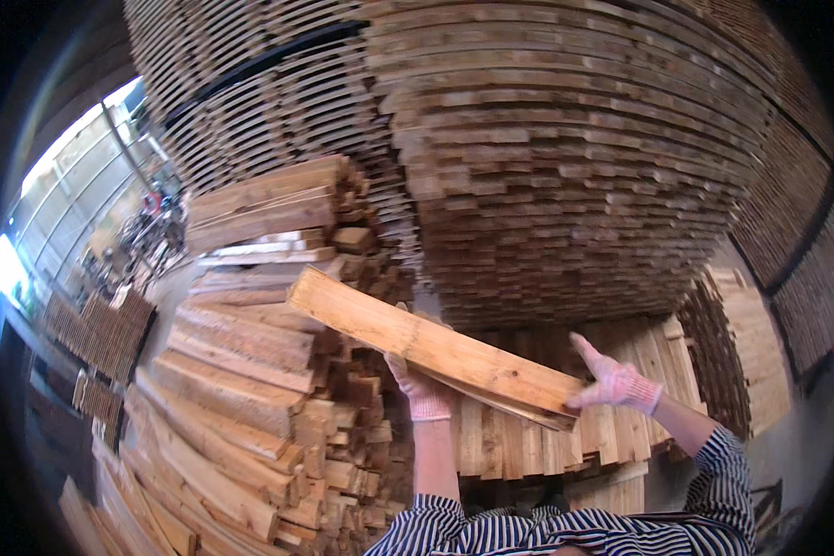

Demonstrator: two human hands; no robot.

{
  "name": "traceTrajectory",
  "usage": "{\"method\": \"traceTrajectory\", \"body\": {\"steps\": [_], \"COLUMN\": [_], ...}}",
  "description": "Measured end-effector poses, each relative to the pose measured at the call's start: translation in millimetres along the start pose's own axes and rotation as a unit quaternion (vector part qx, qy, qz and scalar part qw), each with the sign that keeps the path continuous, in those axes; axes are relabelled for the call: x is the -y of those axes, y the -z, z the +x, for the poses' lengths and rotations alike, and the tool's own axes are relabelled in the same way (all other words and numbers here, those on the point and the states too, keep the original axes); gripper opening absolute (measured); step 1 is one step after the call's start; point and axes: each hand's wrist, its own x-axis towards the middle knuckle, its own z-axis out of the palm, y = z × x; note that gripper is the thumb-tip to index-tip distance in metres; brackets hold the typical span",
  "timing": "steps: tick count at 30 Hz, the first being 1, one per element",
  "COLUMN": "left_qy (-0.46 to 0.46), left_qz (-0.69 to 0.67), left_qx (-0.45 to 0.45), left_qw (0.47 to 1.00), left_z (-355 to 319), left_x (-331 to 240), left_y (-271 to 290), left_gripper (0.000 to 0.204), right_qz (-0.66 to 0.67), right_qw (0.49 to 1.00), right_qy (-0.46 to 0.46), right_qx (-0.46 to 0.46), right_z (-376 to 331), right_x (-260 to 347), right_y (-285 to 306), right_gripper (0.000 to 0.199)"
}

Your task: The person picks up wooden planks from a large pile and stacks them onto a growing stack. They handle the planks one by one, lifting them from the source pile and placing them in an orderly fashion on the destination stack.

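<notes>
Left hand (424, 394) grips some boards (435, 345), right hand (613, 385) spread at one end (pinkish gloves (641, 391), btw). Wood stacks (574, 185) behind.

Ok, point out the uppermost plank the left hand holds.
The slanting plank, its broad face showing; the plank beneath shows only a narrow edge.

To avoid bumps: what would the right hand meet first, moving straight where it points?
The right hand would probably meet the held boards first, at their right end; depth is unclear.

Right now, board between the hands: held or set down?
Held: the left hand grips the board from beneath; the right hand is at its right end. Cannot tell whether it touches the plank pile.
</notes>
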Motion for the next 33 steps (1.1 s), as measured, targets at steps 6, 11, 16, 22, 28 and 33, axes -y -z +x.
{"method": "traceTrajectory", "body": {"steps": [6,11,16,22,28,33], "left_qy": [0.137,0.391,0.396,0.374,0.562,0.583], "left_qz": [0.317,0.288,0.514,0.375,0.207,0.221], "left_qx": [-0.021,-0.060,0.129,-0.108,-0.249,-0.323], "left_qw": [0.938,0.872,0.750,0.842,0.761,0.712], "left_z": [-46,-81,-80,-94,-156,-198], "left_x": [86,147,226,271,405,482], "left_y": [-18,62,94,78,128,166], "left_gripper": [0.078,0.080,0.083,0.053,0.068,0.067], "right_qz": [0.112,0.011,0.141,0.244,0.235,0.082], "right_qw": [0.988,0.996,0.990,0.950,0.910,0.905], "right_qy": [0.100,0.077,-0.029,0.003,-0.153,-0.290], "right_qx": [-0.020,-0.032,0.002,-0.196,-0.304,-0.302], "right_z": [50,97,96,5,-49,-97], "right_x": [32,-151,-259,-200,-319,-460], "right_y": [-20,-127,-165,-105,-123,-36], "right_gripper": [0.137,0.115,0.116,0.118,0.101,0.084]}}
